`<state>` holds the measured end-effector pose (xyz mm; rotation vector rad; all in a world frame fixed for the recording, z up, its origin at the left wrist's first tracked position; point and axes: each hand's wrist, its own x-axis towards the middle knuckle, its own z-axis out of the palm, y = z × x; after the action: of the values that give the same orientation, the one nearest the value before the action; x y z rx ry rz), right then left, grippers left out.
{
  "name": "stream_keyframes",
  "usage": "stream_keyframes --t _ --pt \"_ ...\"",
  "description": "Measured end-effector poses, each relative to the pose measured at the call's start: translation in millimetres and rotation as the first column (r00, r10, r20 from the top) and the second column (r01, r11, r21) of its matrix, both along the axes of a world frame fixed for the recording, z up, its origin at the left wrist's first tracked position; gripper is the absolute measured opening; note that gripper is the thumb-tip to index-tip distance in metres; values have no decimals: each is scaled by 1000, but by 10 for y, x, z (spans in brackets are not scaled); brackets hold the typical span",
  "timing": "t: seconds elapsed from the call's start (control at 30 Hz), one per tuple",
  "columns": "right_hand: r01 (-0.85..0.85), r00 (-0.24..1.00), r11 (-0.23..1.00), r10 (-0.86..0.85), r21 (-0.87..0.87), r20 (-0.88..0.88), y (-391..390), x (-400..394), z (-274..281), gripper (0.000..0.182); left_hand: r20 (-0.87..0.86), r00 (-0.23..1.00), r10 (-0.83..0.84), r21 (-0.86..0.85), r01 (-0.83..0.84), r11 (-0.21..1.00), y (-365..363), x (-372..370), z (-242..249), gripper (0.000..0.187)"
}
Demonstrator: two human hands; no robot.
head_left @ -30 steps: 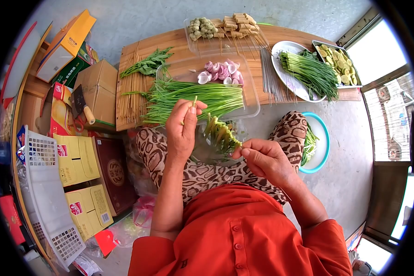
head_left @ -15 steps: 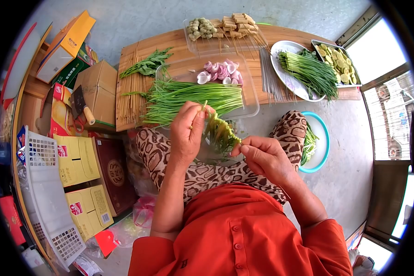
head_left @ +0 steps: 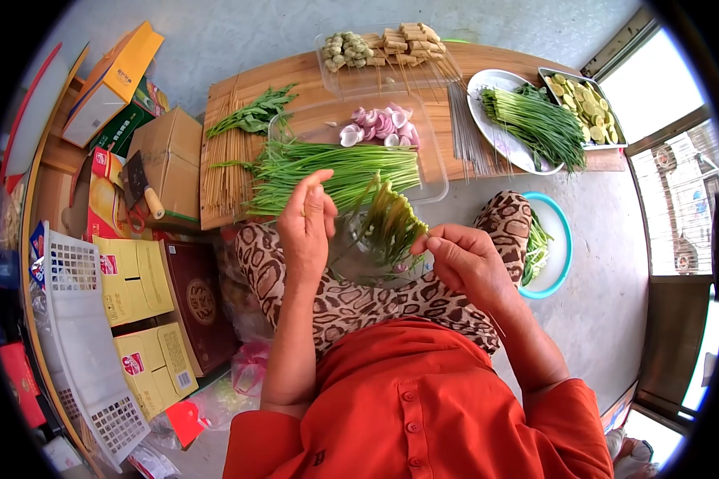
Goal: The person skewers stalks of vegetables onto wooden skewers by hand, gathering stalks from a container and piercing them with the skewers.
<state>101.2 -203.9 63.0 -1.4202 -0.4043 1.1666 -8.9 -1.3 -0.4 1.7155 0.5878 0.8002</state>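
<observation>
My right hand (head_left: 465, 254) pinches the lower right end of a skewered bunch of green vegetable stems (head_left: 391, 222), which hangs above my lap. To the left of that bunch is my left hand (head_left: 306, 219), raised with its fingers apart and nothing in it. Just beyond my hands, long green stalks (head_left: 335, 172) lie in a clear plastic tray (head_left: 441, 180), with sliced purple onion (head_left: 382, 126) behind them. Thin wooden skewers (head_left: 225, 188) are spread on the left part of the wooden table (head_left: 252, 80).
Farther back, a clear tray holds skewered rolls (head_left: 411, 44). An oval plate (head_left: 487, 80) of greens and a metal tray (head_left: 615, 144) of sliced rounds sit at the right. A blue-rimmed basin (head_left: 569, 247) stands on the floor. Boxes (head_left: 168, 160) and a cleaver (head_left: 136, 177) are at left.
My left hand has let go of the upper end of the skewered bunch, moved slightly left and opened. The bunch now fans out more from my right hand.
</observation>
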Motion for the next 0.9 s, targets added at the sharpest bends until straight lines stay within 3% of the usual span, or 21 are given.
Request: stream_keyframes --t 0.07,0.13,0.2,0.23,0.3,0.43,0.5,0.6,0.63,0.73,0.9 --pt "4 1000 1000 -4 4 -6 -6 23 -24 24 -94 990 -106 -274 76 959 42 -47 3 28" --pt "10 1000 1000 -9 7 -11 -6 36 -56 24 -45 989 -138 -306 118 945 52 -51 -47 26" --pt "17 1000 1000 -16 13 -18 -9 47 -90 23 178 944 -279 -510 331 794 78 -61 -71 21" --pt "17 1000 1000 -17 12 -18 -7 50 -95 23 179 943 -280 -511 332 793 78 -53 -72 21" --pt "25 999 1000 -25 9 -23 3 51 -100 23 350 901 -257 -563 422 711 83 -37 -72 15" --pt "22 999 1000 -21 7 -35 12 61 -101 23 338 884 -322 -472 455 755 106 -34 -132 13" --pt "22 999 1000 -22 3 -36 19 53 -105 23 -19 947 -322 -186 313 931 94 -14 -191 18" --pt "9 1000 1000 -9 13 -21 24 43 -134 23 -22 957 -289 -330 266 906 11 -17 -17 25" --pt "9 1000 1000 -8 12 -21 27 37 -122 23 23 964 -264 -251 261 932 3 12 -37 31" --pt "5 1000 1000 -5 1 -27 38 24 -91 23 165 962 -218 -328 262 907 7 31 25 31" --pt "-14 1000 1000 14 15 -17 37 10 -53 22 215 959 -187 -243 238 940 10 101 -50 22"
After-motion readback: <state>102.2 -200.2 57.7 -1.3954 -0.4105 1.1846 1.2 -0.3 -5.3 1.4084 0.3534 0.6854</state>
